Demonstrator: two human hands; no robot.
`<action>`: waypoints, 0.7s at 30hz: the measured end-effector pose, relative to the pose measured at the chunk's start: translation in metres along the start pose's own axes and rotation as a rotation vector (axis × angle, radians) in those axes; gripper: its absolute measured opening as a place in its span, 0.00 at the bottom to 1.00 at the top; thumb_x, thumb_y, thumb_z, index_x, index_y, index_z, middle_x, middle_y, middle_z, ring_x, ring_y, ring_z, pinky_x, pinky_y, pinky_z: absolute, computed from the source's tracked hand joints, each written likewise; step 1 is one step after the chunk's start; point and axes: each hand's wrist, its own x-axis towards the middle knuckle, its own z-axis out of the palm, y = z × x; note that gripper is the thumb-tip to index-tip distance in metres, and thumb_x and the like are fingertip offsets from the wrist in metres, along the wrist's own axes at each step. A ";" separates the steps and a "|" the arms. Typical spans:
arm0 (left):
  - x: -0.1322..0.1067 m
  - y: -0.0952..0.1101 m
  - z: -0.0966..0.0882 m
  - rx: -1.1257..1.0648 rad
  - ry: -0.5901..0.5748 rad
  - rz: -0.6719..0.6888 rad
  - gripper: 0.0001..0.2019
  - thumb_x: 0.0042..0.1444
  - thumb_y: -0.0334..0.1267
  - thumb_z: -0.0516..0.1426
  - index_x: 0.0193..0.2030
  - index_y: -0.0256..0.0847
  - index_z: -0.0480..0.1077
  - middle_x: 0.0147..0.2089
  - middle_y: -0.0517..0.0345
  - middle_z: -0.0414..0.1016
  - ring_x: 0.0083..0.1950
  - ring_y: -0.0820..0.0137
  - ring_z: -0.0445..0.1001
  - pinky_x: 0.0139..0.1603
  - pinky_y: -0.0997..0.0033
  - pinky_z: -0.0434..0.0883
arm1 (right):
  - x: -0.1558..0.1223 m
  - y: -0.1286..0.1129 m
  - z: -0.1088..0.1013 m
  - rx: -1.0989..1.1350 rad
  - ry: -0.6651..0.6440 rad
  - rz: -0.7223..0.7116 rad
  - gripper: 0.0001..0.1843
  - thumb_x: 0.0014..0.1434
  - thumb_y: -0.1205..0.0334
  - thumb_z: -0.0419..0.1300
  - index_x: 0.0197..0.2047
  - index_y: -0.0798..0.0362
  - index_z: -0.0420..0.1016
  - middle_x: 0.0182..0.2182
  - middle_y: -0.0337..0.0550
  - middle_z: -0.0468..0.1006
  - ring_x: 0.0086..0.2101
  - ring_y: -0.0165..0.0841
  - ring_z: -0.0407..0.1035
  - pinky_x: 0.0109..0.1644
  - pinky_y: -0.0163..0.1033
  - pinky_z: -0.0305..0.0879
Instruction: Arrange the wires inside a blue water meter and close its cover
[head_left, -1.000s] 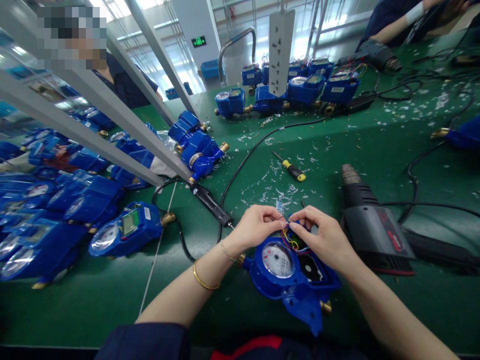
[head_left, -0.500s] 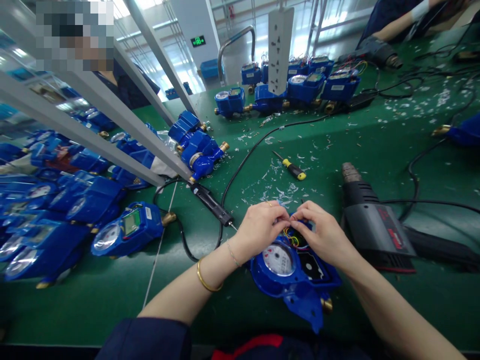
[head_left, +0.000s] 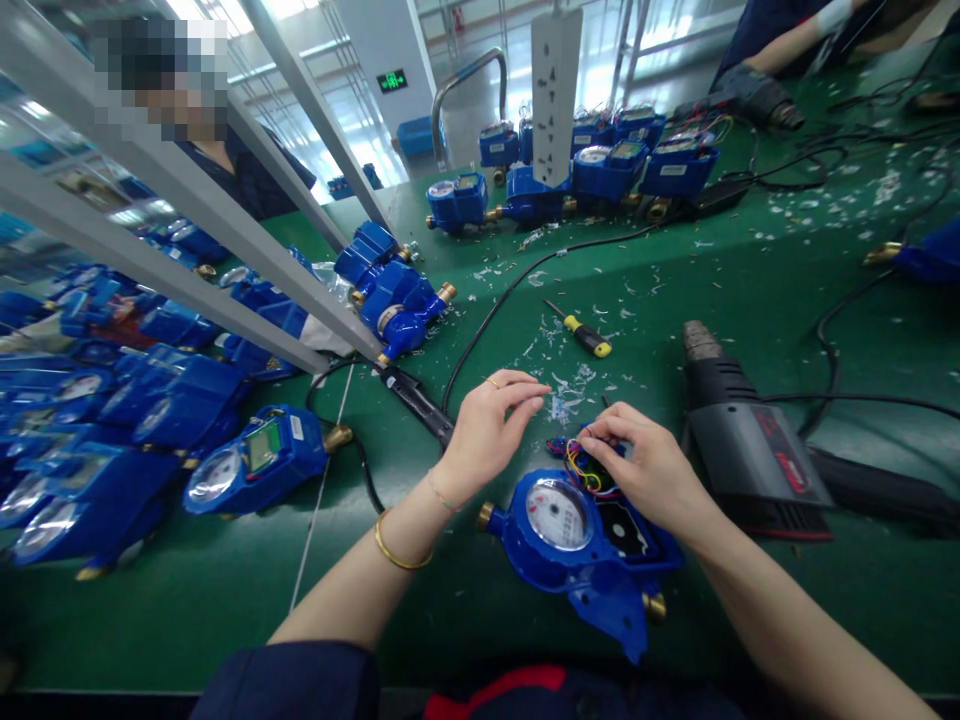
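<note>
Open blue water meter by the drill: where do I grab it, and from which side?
Take the blue casing by its near edge beside the brass connector, coming from the person's side. It lies flat with the dial up, and the coloured wires spill out at the far end under the right hand, so the near end is free of them.

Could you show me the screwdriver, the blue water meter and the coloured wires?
Screwdriver point(head_left: 589, 340): head view, on its yellow handle.
Blue water meter point(head_left: 514, 535): head view, on its blue housing.
Coloured wires point(head_left: 579, 465): head view, on a yellow strand.
</note>
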 end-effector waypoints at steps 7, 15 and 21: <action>-0.001 0.015 0.017 0.174 -0.279 -0.029 0.05 0.53 0.36 0.67 0.30 0.40 0.76 0.32 0.60 0.74 0.37 0.69 0.72 0.38 0.71 0.65 | 0.001 -0.001 -0.001 0.000 -0.020 -0.011 0.11 0.63 0.58 0.56 0.31 0.52 0.74 0.33 0.43 0.72 0.37 0.35 0.67 0.43 0.41 0.61; 0.003 0.013 0.017 0.187 -0.347 -0.009 0.06 0.59 0.31 0.59 0.31 0.40 0.75 0.31 0.60 0.75 0.34 0.69 0.72 0.37 0.71 0.63 | 0.002 -0.001 -0.005 -0.030 -0.060 -0.028 0.09 0.61 0.56 0.59 0.33 0.50 0.75 0.36 0.43 0.73 0.40 0.37 0.68 0.45 0.43 0.60; 0.005 0.007 0.015 0.196 -0.281 -0.074 0.12 0.67 0.34 0.49 0.31 0.41 0.67 0.25 0.63 0.68 0.28 0.71 0.67 0.32 0.72 0.59 | 0.002 -0.001 -0.005 -0.040 -0.050 -0.007 0.09 0.61 0.57 0.59 0.33 0.50 0.76 0.34 0.42 0.73 0.39 0.36 0.68 0.45 0.43 0.61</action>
